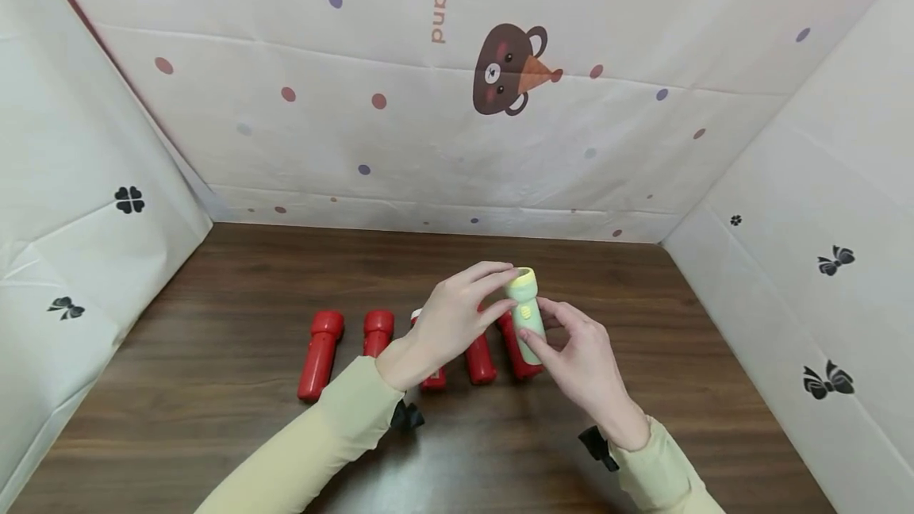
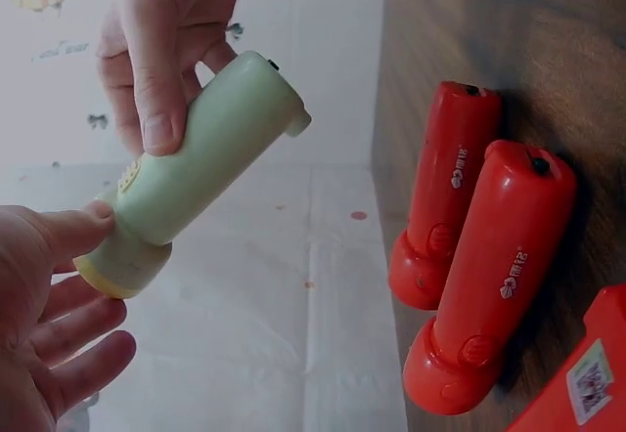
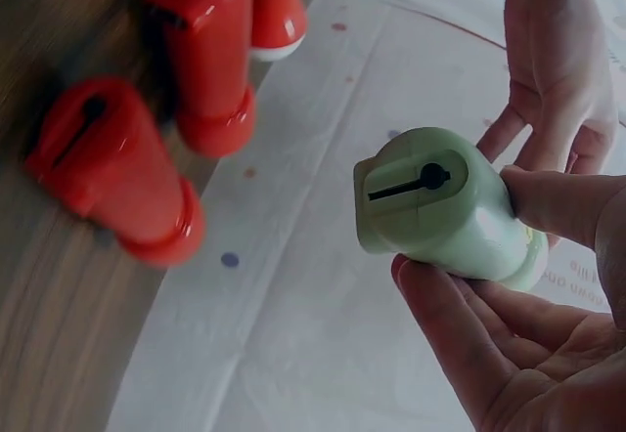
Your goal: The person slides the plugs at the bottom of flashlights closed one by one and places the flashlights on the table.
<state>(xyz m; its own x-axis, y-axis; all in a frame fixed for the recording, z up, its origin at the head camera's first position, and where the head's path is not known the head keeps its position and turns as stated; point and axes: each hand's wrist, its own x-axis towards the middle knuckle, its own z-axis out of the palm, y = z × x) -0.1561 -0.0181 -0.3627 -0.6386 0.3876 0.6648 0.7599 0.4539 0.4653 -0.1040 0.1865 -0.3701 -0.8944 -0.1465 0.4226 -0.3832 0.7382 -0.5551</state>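
Note:
A pale green flashlight (image 1: 529, 324) with a yellow rim and yellow switch is held up, tilted, above the table. My right hand (image 1: 581, 351) grips its body between thumb and fingers; the right wrist view shows the slotted tail end of the green flashlight (image 3: 421, 193). At the head end is my left hand (image 1: 453, 316), its thumb touching the side near the rim and its other fingers loosely spread, as the left wrist view shows. Several red flashlights lie in a row beneath, among them a leftmost red flashlight (image 1: 321, 355) and a rightmost red flashlight (image 1: 520, 347), partly covered.
The dark wooden table (image 1: 236, 324) is bounded by a patterned white back sheet (image 1: 421, 141) and white side sheets. One red flashlight (image 1: 434, 381) with a white rim is mostly behind my left hand. Black bands sit at both wrists.

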